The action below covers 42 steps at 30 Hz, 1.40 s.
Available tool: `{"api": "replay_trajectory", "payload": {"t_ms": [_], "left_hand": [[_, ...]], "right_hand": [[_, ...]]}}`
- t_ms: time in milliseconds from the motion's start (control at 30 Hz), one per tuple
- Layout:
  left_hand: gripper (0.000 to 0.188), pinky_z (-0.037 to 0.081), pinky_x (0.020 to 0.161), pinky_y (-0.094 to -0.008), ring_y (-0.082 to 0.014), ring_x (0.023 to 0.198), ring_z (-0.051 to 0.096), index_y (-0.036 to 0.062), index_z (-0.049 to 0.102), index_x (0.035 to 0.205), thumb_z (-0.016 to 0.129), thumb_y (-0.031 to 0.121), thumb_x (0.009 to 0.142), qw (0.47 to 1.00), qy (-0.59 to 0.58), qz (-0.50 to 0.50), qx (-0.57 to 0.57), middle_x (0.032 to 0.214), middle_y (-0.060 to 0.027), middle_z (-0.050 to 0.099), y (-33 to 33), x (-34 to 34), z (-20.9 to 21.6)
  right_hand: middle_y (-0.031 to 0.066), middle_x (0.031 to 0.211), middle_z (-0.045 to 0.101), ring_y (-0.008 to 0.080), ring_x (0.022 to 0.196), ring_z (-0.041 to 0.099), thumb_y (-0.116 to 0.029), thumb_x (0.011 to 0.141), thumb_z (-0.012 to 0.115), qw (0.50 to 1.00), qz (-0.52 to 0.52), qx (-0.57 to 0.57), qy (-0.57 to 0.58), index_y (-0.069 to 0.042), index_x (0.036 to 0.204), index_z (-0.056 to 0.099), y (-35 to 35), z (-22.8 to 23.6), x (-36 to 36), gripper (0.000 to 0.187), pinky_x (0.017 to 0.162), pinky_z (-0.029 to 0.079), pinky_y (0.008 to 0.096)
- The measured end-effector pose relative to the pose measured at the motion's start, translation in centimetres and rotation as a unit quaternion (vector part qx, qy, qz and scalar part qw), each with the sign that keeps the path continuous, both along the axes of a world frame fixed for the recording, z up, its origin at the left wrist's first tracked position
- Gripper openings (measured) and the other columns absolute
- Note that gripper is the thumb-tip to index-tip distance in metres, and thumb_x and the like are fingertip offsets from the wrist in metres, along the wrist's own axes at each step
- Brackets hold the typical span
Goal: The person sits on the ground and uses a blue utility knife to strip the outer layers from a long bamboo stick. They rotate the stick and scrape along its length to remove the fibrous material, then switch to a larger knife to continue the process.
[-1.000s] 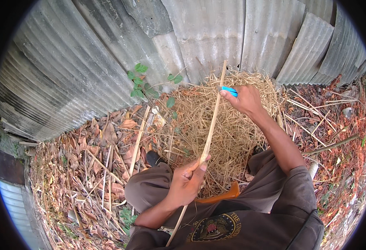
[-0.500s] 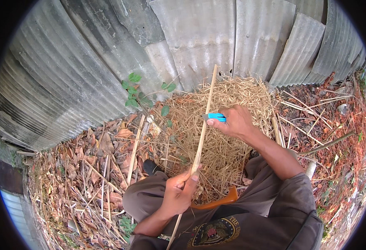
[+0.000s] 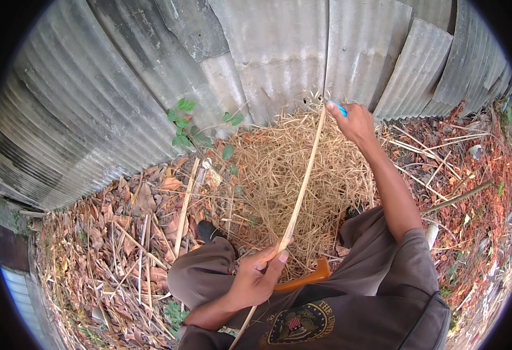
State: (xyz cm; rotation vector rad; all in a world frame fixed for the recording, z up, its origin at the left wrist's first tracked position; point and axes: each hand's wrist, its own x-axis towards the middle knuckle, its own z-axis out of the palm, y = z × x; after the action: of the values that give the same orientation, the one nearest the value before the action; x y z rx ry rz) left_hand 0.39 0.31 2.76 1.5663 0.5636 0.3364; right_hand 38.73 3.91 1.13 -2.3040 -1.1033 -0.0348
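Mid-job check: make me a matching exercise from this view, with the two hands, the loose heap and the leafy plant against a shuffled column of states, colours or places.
Things:
1. Left hand
2. Right hand
3. Loose heap
4. Leafy plant

Descriptions:
A. Dry and straw-coloured
B. Gripping the pale strip low down, near the lap
C. Green, in front of the corrugated wall
D. Holding the blue tool by the strip's far end

Right pairs: 1-B, 2-D, 3-A, 4-C
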Motion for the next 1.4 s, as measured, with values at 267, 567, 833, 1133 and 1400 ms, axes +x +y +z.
{"api": "replay_trajectory", "payload": {"t_ms": [267,567,833,1133,1400], "left_hand": [[0.039,0.031,0.038,-0.0176,-0.0024,0.039,0.036,-0.0005,0.049,0.13,0.037,0.025,0.104,0.988,-0.032,0.054,-0.143,0.053,0.0032,0.041,2.0,0.7,0.9],[0.029,0.026,0.035,-0.0216,-0.0073,0.034,0.028,0.0061,0.044,0.098,0.028,0.03,0.105,0.953,-0.112,0.054,-0.275,0.051,0.0023,0.032,1.9,1.5,0.1],[0.026,0.025,0.036,-0.0219,-0.007,0.035,0.026,0.0075,0.042,0.097,0.029,0.028,0.105,0.946,-0.108,0.054,-0.302,0.051,0.002,0.031,1.8,1.6,0.6],[0.024,0.026,0.037,-0.0217,-0.0057,0.037,0.027,0.0062,0.042,0.097,0.031,0.026,0.105,0.966,-0.089,0.056,-0.235,0.053,0.0021,0.033,1.7,1.4,0.8],[0.022,0.026,0.038,-0.0217,-0.0046,0.041,0.028,0.0054,0.041,0.097,0.034,0.024,0.105,0.954,-0.1,0.062,-0.276,0.055,0.0029,0.034,1.1,2.0,0.6]], "right_hand": [[0.0122,0.047,0.053,0.0298,0.051,0.059,-0.079,0.08,0.042,0.994,0.101,-0.003,0.04,-0.005,0.058,0.063,-1.6,0.3,-5.4,0.08,0.053,0.045,0.0454],[0.0087,0.043,0.052,0.0269,0.041,0.056,-0.076,0.076,0.053,0.961,0.272,0.024,-0.039,-0.008,0.054,0.061,-2.0,-1.1,-11.8,0.072,0.042,0.043,0.0399],[0.0102,0.042,0.051,0.0281,0.04,0.055,-0.077,0.076,0.051,0.951,0.305,0.04,-0.038,-0.006,0.054,0.062,-2.4,-0.8,-12.7,0.074,0.042,0.043,0.0399],[0.0086,0.041,0.049,0.0266,0.039,0.054,-0.075,0.077,0.052,0.939,0.336,0.035,-0.072,-0.007,0.054,0.06,-3.0,-0.7,-13.4,0.072,0.042,0.043,0.0399],[0.0104,0.042,0.05,0.0285,0.043,0.057,-0.081,0.076,0.045,0.972,0.223,0.041,-0.052,-0.007,0.056,0.064,-0.1,-2.8,-10.2,0.08,0.044,0.045,0.0416]]}}
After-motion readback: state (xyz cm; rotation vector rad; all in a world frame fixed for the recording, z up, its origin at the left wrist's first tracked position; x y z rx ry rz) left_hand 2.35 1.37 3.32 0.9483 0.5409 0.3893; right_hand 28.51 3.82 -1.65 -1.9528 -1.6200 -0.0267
